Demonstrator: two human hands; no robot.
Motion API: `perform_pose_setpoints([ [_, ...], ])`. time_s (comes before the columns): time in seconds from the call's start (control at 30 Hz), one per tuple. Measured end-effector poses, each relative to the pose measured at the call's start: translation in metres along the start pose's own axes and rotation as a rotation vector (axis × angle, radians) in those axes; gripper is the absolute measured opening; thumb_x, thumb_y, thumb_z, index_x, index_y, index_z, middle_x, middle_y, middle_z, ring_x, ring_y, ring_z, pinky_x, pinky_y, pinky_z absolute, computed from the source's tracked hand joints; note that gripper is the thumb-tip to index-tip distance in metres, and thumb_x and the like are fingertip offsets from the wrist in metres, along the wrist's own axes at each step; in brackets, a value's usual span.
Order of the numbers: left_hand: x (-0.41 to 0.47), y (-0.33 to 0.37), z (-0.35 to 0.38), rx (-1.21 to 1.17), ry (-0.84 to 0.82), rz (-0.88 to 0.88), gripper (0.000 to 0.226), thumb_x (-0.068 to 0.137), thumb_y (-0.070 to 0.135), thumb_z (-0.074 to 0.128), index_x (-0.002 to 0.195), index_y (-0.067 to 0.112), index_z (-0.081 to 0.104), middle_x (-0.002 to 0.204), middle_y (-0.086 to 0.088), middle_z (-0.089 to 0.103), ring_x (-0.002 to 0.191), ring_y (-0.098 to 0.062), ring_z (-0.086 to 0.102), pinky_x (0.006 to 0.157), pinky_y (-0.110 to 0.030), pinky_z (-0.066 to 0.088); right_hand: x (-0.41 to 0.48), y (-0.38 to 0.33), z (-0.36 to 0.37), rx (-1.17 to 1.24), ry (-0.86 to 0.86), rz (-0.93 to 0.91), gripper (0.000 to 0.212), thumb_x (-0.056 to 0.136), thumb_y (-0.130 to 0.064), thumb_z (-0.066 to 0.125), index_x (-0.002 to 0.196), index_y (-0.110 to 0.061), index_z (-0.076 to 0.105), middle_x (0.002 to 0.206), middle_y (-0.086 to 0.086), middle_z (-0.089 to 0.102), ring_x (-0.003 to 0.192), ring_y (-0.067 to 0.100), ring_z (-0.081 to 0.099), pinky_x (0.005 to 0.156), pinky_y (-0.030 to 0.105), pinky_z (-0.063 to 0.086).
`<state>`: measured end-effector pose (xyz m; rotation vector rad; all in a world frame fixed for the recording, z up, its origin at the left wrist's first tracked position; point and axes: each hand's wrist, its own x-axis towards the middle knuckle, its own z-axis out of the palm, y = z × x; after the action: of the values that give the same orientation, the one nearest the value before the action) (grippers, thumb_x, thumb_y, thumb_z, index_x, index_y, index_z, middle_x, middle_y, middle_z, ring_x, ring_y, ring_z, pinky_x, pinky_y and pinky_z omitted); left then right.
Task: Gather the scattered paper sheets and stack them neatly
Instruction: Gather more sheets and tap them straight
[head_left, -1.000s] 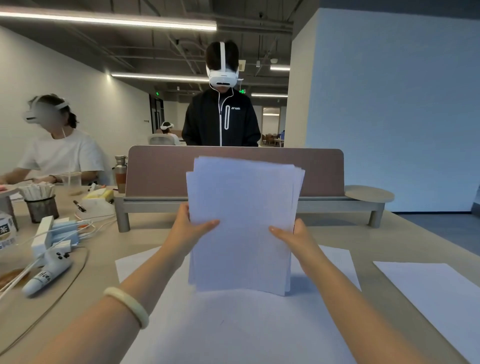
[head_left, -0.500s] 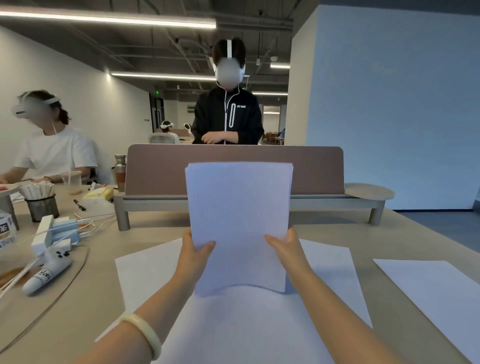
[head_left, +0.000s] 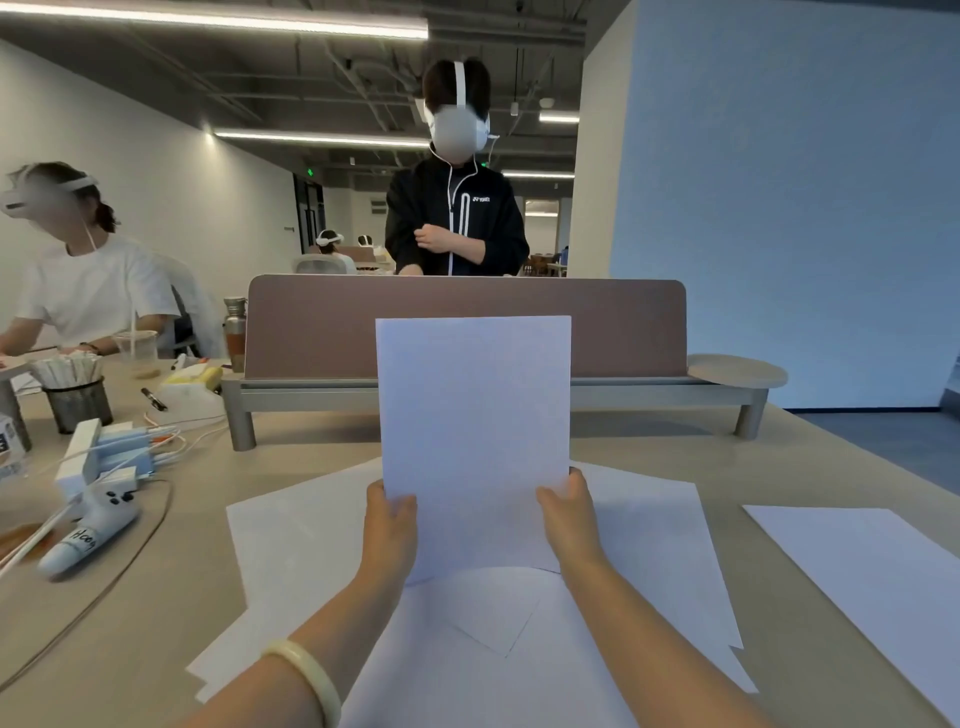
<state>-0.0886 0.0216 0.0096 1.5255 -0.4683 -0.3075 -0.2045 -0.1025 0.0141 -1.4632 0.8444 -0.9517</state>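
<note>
Both hands clamp the stack (head_left: 475, 431) by its long edges near the bottom, the left hand (head_left: 390, 525) on one side and the right hand (head_left: 569, 519) on the other, thumbs on the near face and fingers curled behind. Its edges are squared and it stands upright over the middle of the table (head_left: 156, 649). Its bowed lower edge is down at the sheets (head_left: 311, 545) that lie flat and overlapping beneath it, and seems to touch them. A lone sheet (head_left: 883, 571) lies well apart to the right. A pale bracelet (head_left: 311, 680) circles the left wrist. Behind the stack a brown divider (head_left: 311, 322) stands on a grey rail, with a round shelf (head_left: 737, 369) at its right end. Beyond it stands a person in a black jacket (head_left: 498, 228) whose chest print reads YONEX. To the left lies a white controller (head_left: 88, 530) with a handwritten label too scrawled to read surely. Farther back are a mesh cup (head_left: 78, 405) of white sticks, a marker (head_left: 154, 399) and a steel bottle (head_left: 235, 327). A person in a white T-shirt (head_left: 93, 296) sits at the left edge.
</note>
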Motion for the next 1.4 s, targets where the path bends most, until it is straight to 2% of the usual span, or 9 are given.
perform_pose_setpoints([
  [0.37,-0.005,-0.017,0.005,0.011,-0.009,-0.034,0.036,0.097,0.007,0.034,0.132,0.009,0.027,0.118,-0.006,0.044,0.103,-0.022,0.046,0.084,-0.035,0.04,-0.007,0.024,0.005,-0.021,-0.037,0.042,0.032,0.087,0.001,0.047,0.113,-0.017,0.041,0.101,0.0,0.054,0.089,0.018,0.052,0.077,0.026,0.038],
  [0.5,0.004,-0.026,0.005,0.102,0.001,-0.061,0.028,0.096,0.006,0.032,0.124,0.01,0.032,0.111,-0.006,0.047,0.099,-0.025,0.049,0.084,-0.038,0.044,-0.006,0.038,0.005,-0.099,-0.043,0.043,0.036,0.089,0.004,0.041,0.122,-0.009,0.04,0.106,0.001,0.049,0.093,0.019,0.047,0.078,0.023,0.034],
  [0.6,0.007,-0.029,0.007,0.171,0.021,-0.062,0.02,0.095,0.004,0.032,0.112,0.012,0.037,0.108,-0.01,0.052,0.099,-0.03,0.054,0.091,-0.047,0.047,-0.004,0.044,0.003,-0.184,-0.059,0.038,0.027,0.09,0.005,0.037,0.111,-0.013,0.039,0.104,0.002,0.048,0.093,0.02,0.047,0.078,0.022,0.034],
  [0.8,0.001,-0.013,0.023,0.231,-0.008,0.003,0.017,0.096,0.001,0.029,0.105,0.012,0.037,0.106,-0.008,0.049,0.095,-0.026,0.049,0.082,-0.034,0.038,0.01,0.041,-0.018,-0.296,-0.016,0.004,0.023,0.092,0.001,0.037,0.111,-0.006,0.047,0.104,0.007,0.054,0.096,0.024,0.053,0.079,0.025,0.038],
  [0.97,-0.009,0.001,0.067,0.23,-0.103,0.063,0.025,0.095,-0.002,0.031,0.115,0.007,0.043,0.11,-0.009,0.049,0.095,-0.024,0.049,0.083,-0.034,0.038,0.021,0.029,-0.071,-0.343,0.069,-0.007,0.034,0.093,0.0,0.037,0.125,-0.002,0.047,0.123,0.014,0.056,0.114,0.03,0.053,0.085,0.026,0.039],
  [1.1,-0.029,0.012,0.117,0.236,-0.257,0.09,0.03,0.088,-0.008,0.033,0.084,0.018,0.048,0.093,-0.008,0.052,0.071,-0.018,0.049,0.062,-0.031,0.039,0.024,0.023,-0.14,-0.377,0.176,-0.017,0.038,0.092,0.001,0.037,0.128,-0.005,0.046,0.123,0.013,0.057,0.103,0.027,0.055,0.079,0.024,0.037],
  [1.17,-0.035,0.014,0.13,0.251,-0.286,0.096,0.031,0.088,-0.005,0.037,0.076,0.022,0.047,0.086,-0.006,0.053,0.074,-0.023,0.05,0.059,-0.028,0.039,0.024,0.02,-0.162,-0.393,0.203,-0.023,0.038,0.092,0.0,0.038,0.129,-0.005,0.047,0.123,0.011,0.057,0.105,0.027,0.055,0.08,0.025,0.038],
  [1.27,-0.057,0.011,0.177,0.275,-0.401,0.083,0.018,0.086,0.001,0.042,0.096,0.008,0.056,0.098,-0.013,0.06,0.083,-0.026,0.054,0.067,-0.034,0.044,0.018,0.022,-0.222,-0.452,0.296,-0.011,0.032,0.091,-0.001,0.04,0.121,-0.004,0.051,0.111,0.009,0.059,0.092,0.021,0.052,0.074,0.027,0.038],
  [1.4,-0.093,0.005,0.24,0.261,-0.573,0.045,0.035,0.086,0.002,0.047,0.12,0.009,0.05,0.096,-0.005,0.059,0.093,-0.028,0.059,0.084,-0.047,0.054,0.007,0.027,-0.302,-0.571,0.419,0.014,0.038,0.089,0.0,0.04,0.123,-0.009,0.053,0.114,0.007,0.061,0.096,0.024,0.055,0.076,0.026,0.039],
])
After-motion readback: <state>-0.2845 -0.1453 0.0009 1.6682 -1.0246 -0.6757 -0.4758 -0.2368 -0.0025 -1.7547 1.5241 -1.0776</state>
